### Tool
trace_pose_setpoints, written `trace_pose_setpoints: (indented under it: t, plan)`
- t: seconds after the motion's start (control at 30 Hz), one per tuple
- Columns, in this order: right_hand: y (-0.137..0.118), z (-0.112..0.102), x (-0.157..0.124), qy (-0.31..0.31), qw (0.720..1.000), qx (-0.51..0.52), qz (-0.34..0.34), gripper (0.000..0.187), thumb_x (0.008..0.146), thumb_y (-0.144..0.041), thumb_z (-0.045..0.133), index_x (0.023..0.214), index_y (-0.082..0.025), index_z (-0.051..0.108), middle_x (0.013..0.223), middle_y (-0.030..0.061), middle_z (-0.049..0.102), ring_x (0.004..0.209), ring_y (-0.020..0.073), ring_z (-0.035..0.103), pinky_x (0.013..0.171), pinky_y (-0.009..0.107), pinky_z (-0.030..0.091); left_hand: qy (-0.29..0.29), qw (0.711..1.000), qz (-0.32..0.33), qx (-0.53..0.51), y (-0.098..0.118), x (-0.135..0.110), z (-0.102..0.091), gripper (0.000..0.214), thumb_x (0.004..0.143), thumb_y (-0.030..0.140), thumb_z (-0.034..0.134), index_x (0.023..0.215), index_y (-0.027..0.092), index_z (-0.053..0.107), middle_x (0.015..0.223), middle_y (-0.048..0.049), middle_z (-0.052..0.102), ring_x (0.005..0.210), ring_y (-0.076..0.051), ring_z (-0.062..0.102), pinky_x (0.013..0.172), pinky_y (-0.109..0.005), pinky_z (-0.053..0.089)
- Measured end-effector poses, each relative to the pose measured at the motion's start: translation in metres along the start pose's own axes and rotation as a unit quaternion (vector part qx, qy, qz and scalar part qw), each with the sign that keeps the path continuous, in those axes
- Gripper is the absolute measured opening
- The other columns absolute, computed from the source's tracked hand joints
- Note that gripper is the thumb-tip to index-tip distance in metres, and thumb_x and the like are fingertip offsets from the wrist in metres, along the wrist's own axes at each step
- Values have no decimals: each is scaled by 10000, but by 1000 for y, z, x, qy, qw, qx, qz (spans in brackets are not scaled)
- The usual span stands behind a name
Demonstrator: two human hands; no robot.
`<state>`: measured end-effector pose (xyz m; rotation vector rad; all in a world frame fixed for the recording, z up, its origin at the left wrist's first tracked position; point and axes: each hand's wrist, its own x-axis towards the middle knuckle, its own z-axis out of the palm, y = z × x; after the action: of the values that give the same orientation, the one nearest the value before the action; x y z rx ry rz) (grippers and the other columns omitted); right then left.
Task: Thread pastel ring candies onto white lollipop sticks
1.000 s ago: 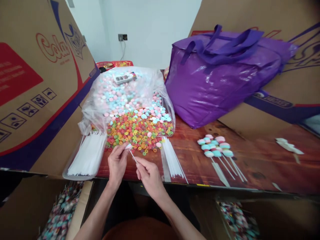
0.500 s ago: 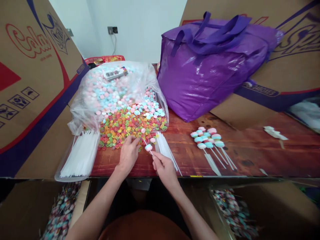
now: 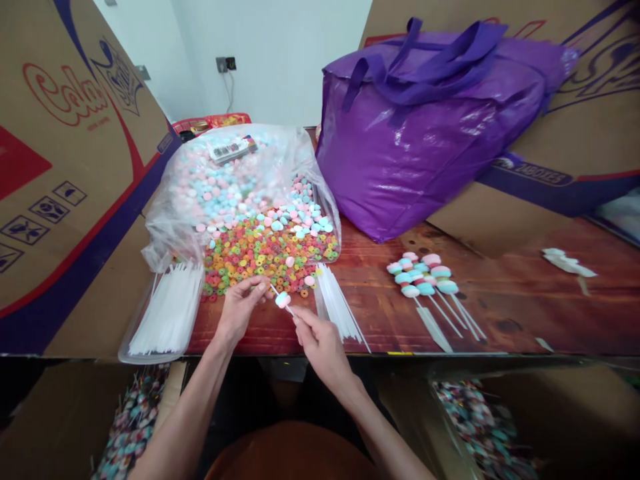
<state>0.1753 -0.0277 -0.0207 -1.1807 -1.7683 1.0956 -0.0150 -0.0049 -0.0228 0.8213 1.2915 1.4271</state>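
Observation:
My right hand (image 3: 323, 343) pinches a thin white stick (image 3: 290, 311) near its lower end. A pink and blue marshmallow (image 3: 283, 300) is threaded on that stick. Close to the stick's upper tip, the fingers of my left hand (image 3: 239, 308) are pinched together; whatever is between them is too small to make out. Just beyond both hands spreads a heap of colourful gummy rings (image 3: 257, 250). Pink, white and blue marshmallows (image 3: 300, 217) lie behind the rings, partly under a clear plastic bag (image 3: 175, 200).
White sticks fill a clear tray (image 3: 165, 313) on the left; another bundle of sticks (image 3: 337, 303) lies right of the heap. Several finished skewers (image 3: 425, 273) rest farther right. A purple bag (image 3: 425, 140) and large cartons (image 3: 65, 200) stand around. Open boxes below hold more skewers (image 3: 480, 420).
Both hands have moved slightly left, carrying the stick with its marshmallow. My left fingers have come away from the rings and closed near the stick's tip. The camera view has shifted a little.

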Motion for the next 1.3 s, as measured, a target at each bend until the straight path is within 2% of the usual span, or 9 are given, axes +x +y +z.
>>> trace_pose_setpoints:
  t: [0.23, 0.4, 0.5, 0.63, 0.73, 0.9, 1.1, 1.2, 1.3]
  plan:
    - [-5, 1, 0, 1, 998, -29, -60, 374, 977, -224, 427, 1204, -181, 720, 1058, 85, 764, 899, 220, 731, 839, 336, 575, -1, 999, 40, 2, 0, -6, -2, 318, 701, 405, 838, 891, 158, 773, 704, -21, 700, 674, -134, 621, 716, -260, 508]
    - [0, 0, 0, -10, 991, -99, -87, 391, 952, -166, 435, 1220, -204, 718, 1092, 85, 762, 968, 236, 733, 877, 358, 583, -18, 997, 61, 43, -3, -7, -8, 292, 706, 399, 830, 890, 178, 779, 810, -36, 714, 715, -158, 631, 729, -291, 531]
    - [1, -7, 1, -44, 989, -105, -94, 387, 962, -162, 430, 1212, -217, 721, 1076, 74, 766, 959, 230, 735, 895, 358, 578, -61, 991, 68, 102, 1, -8, -17, 235, 744, 394, 803, 865, 193, 789, 791, -33, 700, 692, -151, 616, 704, -278, 519]
    - [1, -20, 3, -107, 983, -91, -115, 365, 986, -185, 426, 1182, -237, 730, 1063, 62, 764, 952, 219, 728, 892, 344, 565, -152, 981, -1, 120, 12, -12, -29, 238, 758, 414, 794, 820, 184, 794, 711, -38, 683, 595, -127, 567, 611, -252, 479]
    - [1, -17, 0, -113, 982, -91, -124, 334, 997, -199, 430, 1113, -225, 742, 999, 69, 761, 893, 213, 718, 840, 325, 552, -190, 975, -56, 103, 14, -16, -27, 278, 719, 428, 826, 808, 166, 792, 696, -48, 686, 554, -112, 546, 565, -239, 459]
    - [-6, 6, -4, -24, 995, -7, -98, 332, 1016, -221, 392, 1005, -186, 722, 841, 59, 713, 739, 180, 665, 707, 273, 498, -113, 991, -73, 25, 10, -18, -8, 332, 660, 401, 880, 858, 160, 768, 685, -22, 677, 555, -88, 542, 547, -197, 445]
    - [-7, 2, 5, 66, 996, 32, -49, 282, 995, -295, 445, 838, -173, 646, 675, 1, 592, 582, 128, 520, 575, 232, 398, -151, 985, -86, 20, 13, -7, 29, 388, 642, 459, 876, 799, 137, 728, 650, -26, 663, 538, -98, 560, 528, -198, 447]
    - [5, -11, 7, 120, 992, 45, 12, 326, 986, -367, 456, 742, -185, 574, 575, -42, 443, 523, 112, 415, 520, 228, 330, -150, 982, -17, 113, 15, 20, 52, 410, 814, 524, 699, 925, 131, 733, 619, -29, 642, 532, -130, 574, 521, -224, 453]
    - [20, -21, 5, 175, 983, 42, 45, 345, 966, -409, 473, 717, -186, 558, 583, -43, 414, 544, 116, 400, 536, 232, 323, -62, 946, 124, 293, 21, 65, 76, 303, 934, 376, 541, 1023, 148, 719, 694, -34, 648, 631, -165, 613, 612, -257, 484]
